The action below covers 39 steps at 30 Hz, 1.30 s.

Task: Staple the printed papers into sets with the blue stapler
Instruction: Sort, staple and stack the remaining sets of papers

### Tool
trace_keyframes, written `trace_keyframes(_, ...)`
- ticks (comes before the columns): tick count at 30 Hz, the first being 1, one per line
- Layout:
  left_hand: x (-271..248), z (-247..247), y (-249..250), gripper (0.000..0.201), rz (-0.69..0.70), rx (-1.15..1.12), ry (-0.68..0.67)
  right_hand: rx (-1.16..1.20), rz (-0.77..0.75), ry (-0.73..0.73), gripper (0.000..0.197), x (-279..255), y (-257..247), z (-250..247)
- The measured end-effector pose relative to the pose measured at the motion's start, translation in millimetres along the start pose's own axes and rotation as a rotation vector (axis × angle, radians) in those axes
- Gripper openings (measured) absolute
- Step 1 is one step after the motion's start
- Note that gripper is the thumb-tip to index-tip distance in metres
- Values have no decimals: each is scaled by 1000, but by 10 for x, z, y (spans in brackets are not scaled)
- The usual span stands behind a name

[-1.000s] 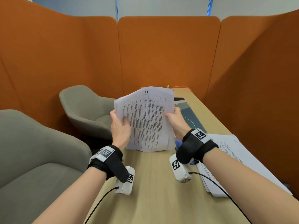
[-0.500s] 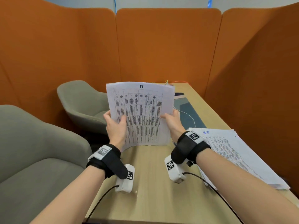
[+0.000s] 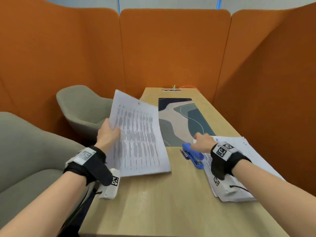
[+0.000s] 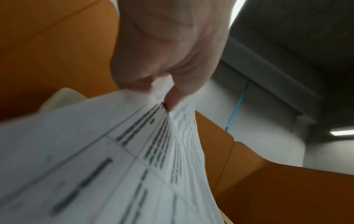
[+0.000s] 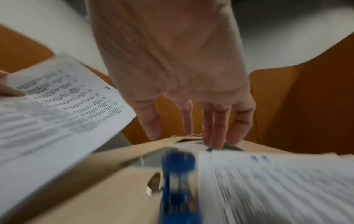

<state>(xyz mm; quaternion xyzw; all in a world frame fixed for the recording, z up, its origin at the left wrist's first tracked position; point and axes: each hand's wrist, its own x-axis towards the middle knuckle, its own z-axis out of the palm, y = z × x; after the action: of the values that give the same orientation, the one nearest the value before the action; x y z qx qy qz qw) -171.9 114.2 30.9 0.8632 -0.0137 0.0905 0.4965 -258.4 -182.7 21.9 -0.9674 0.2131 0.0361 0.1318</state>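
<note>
My left hand [image 3: 107, 134] pinches a set of printed papers [image 3: 138, 135] by its left edge, holding it tilted above the table's left side; the left wrist view shows thumb and fingers [image 4: 172, 84] clamped on the sheets [image 4: 114, 166]. The blue stapler [image 3: 193, 154] lies on the table beside the paper stack [image 3: 239, 154]. My right hand [image 3: 201, 142] hovers just above the stapler's far end with fingers straight and spread, holding nothing. In the right wrist view the stapler [image 5: 178, 181] is blurred, directly below the fingers [image 5: 214, 124].
A patterned desk mat [image 3: 181, 117] covers the far middle of the wooden table [image 3: 153, 202]. Grey armchairs [image 3: 82, 106] stand to the left. Orange partition walls [image 3: 174, 48] enclose the booth on three sides. A cable outlet [image 3: 171, 90] sits at the table's far end.
My right hand let go of the paper set and moved right and down to the stapler. The left hand alone now holds the set, which has tipped leftward and lower.
</note>
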Motion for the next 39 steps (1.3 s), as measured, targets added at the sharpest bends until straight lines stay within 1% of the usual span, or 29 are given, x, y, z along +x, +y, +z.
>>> trace_keyframes(2, 1, 33, -179, 34, -111, 23, -144, -57, -31, -17, 48, -60, 79, 175)
trace_keyframes(4, -53, 107, -324, 33, -186, 63, -245, -61, -41, -13, 48, -83, 117, 329)
trace_keyframes(5, -87, 149, -384, 31, -213, 81, -279, -59, -39, -16, 44, -77, 117, 381)
trace_keyframes(8, -169, 253, -499, 32, -288, 144, -360, -33, -7, -11, 35, -67, 103, 445)
trace_keyframes(9, -189, 277, -504, 36, -311, 183, -369, -14, 6, -7, 35, -69, 102, 450)
trace_keyframes(11, -213, 335, -469, 52, -360, 266, -365, 52, 21, 10, 37, -75, 118, 454)
trace_keyframes(12, -229, 371, -425, 62, -360, 325, -352, 101, 14, 18, 38, -80, 131, 459)
trace_keyframes(13, -268, 399, -350, 71, -332, 413, -324, 155, 2, 29, 38, -102, 143, 459)
trace_keyframes(14, -321, 429, -260, 77, -269, 509, -271, 203, -19, 56, 36, -133, 156, 456)
trace_keyframes(15, -376, 469, -150, 75, -167, 575, -212, 241, -39, 86, 33, -183, 164, 442)
trace_keyframes(16, -413, 525, -42, 66, -40, 570, -170, 267, -65, 119, 30, -236, 170, 423)
trace_keyframes(17, -452, 600, 78, 53, 76, 504, -176, 289, -93, 149, 27, -292, 169, 403)
trace_keyframes(18, -491, 690, 204, 42, 145, 387, -230, 307, -122, 177, 26, -353, 168, 376)
trace_keyframes(19, -540, 788, 324, 35, 138, 234, -316, 318, -146, 203, 25, -418, 165, 348)
trace_keyframes(20, -587, 895, 428, 32, 62, 59, -418, 324, -167, 229, 24, -481, 168, 323)
trace_keyframes(22, -675, 1083, 608, 31, -150, -253, -624, 322, -198, 293, 25, -601, 189, 271)
trace_keyframes(23, -710, 1160, 677, 33, -231, -349, -704, 320, -208, 323, 25, -653, 214, 245)
trace_keyframes(24, -739, 1227, 729, 35, -277, -403, -758, 317, -210, 347, 26, -700, 244, 219)
trace_keyframes(26, -787, 1332, 816, 31, -300, -454, -809, 308, -201, 373, 27, -782, 320, 177)
trace_keyframes(29, -866, 1455, 929, 10, -278, -473, -837, 283, -175, 384, 26, -886, 451, 128)
trace_keyframes(30, -893, 1491, 966, 7, -262, -469, -853, 278, -163, 385, 26, -921, 495, 108)
trace_keyframes(35, -1023, 1730, 1142, 14, -133, -405, -956, 225, -98, 399, 26, -1090, 742, -2)
trace_keyframes(39, -1175, 1964, 1327, 14, -1, -314, -1003, 195, -20, 393, 23, -1228, 1004, -85)
